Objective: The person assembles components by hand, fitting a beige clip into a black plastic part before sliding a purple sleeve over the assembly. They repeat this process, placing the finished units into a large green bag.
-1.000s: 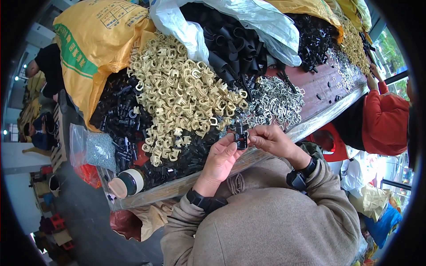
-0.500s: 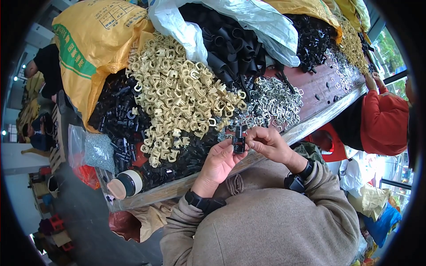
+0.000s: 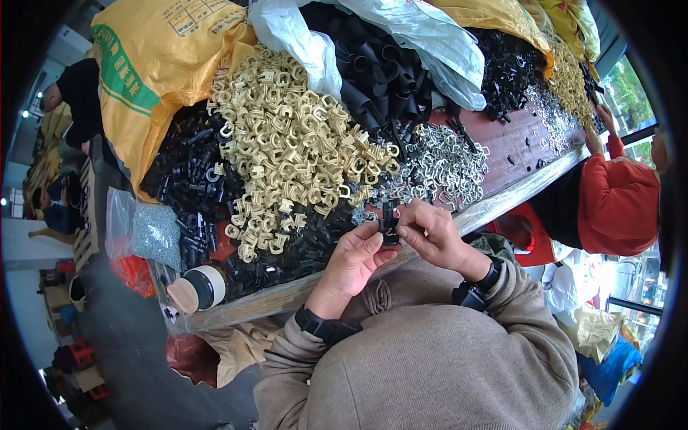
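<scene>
A small black plastic part (image 3: 389, 218), narrow and open-framed, stands upright between my hands above the table's near edge. My left hand (image 3: 351, 259) grips its lower end between thumb and fingers, palm turned up. From the other side, my right hand (image 3: 438, 236) has its thumb and curled forefinger pressed against the same part. Anything small inside that pinch is hidden. Just beyond my hands lie a heap of beige plastic clips (image 3: 287, 143) and a heap of bent metal clips (image 3: 448, 165). Loose black pieces (image 3: 304, 247) spread beside my left hand.
A jar (image 3: 201, 288) with a pinkish lid lies by the table's wooden edge (image 3: 287, 304). Left of it sits a clear bag of pale pellets (image 3: 156, 233). Yellow sacks (image 3: 168, 57) and black tubes (image 3: 380, 72) are at the back. A person in red (image 3: 620, 204) works at right.
My right fingers have curled in closer against the black part. The head view has shifted slightly, and both hands stay in about the same place.
</scene>
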The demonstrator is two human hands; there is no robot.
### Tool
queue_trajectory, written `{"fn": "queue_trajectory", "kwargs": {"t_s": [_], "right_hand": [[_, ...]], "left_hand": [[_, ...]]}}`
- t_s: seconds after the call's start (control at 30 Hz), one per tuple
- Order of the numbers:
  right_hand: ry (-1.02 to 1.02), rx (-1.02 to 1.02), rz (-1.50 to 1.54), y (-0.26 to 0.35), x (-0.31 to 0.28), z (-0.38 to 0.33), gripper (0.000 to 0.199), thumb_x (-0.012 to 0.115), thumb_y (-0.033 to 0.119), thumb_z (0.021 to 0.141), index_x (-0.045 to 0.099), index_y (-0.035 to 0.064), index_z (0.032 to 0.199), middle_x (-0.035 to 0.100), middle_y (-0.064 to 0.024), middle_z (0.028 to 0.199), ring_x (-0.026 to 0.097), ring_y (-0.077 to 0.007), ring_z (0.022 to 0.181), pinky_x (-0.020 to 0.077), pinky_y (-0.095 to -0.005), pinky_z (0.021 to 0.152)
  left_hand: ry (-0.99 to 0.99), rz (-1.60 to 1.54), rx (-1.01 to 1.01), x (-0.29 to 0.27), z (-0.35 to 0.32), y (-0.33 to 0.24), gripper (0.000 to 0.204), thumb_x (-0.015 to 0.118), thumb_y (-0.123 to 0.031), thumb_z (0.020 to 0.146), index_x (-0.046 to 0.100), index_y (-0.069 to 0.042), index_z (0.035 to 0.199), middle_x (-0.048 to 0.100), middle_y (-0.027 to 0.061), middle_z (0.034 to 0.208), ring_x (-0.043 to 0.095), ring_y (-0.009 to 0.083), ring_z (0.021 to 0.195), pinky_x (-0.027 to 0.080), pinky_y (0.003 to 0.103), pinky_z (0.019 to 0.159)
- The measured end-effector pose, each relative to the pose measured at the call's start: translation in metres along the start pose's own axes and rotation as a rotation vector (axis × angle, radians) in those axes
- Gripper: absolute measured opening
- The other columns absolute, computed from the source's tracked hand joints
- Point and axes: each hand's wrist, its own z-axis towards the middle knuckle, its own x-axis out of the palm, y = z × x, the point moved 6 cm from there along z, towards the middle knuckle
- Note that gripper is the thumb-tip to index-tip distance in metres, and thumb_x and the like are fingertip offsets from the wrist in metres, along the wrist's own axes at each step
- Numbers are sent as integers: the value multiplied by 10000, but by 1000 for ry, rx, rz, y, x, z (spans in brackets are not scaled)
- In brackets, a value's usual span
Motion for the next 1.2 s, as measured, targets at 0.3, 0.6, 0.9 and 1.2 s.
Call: {"fn": "queue_trajectory", "kwargs": {"t_s": [0.3, 0.6, 0.9, 1.2], "right_hand": [[90, -90, -226, 11, 7, -1, 131, 602, 40, 702, 501, 48, 784, 498, -86, 713, 527, -244, 602, 417, -306, 524], [137, -2, -48, -2, 21, -2, 151, 587, 46, 703, 477, 43, 807, 457, -79, 712, 501, -225, 580, 394, -295, 468], [240, 73, 44, -18, 39, 16, 174, 579, 35, 715, 505, 33, 872, 487, -94, 733, 529, -241, 602, 423, -311, 519], [201, 6, -237, -36, 54, 39, 140, 584, 74, 744, 539, 23, 867, 521, -68, 728, 541, -195, 623, 432, -277, 552]], "left_hand": [[-91, 38, 2, -5, -4, 2, 263, 557, -124, 807, 527, -9, 1042, 581, 64, 947, 579, 146, 829, 480, 256, 741], [-174, 113, -7, -13, -8, 0, 209, 547, -111, 810, 543, 1, 987, 594, 73, 879, 597, 162, 772, 494, 232, 681], [-217, 96, 69, -32, -33, -15, 237, 569, -133, 795, 546, 10, 982, 601, 106, 880, 600, 166, 748, 497, 206, 642], [-243, 62, 150, -51, -50, -25, 221, 560, -142, 800, 550, 7, 964, 599, 116, 892, 593, 168, 778, 487, 219, 670]]}}
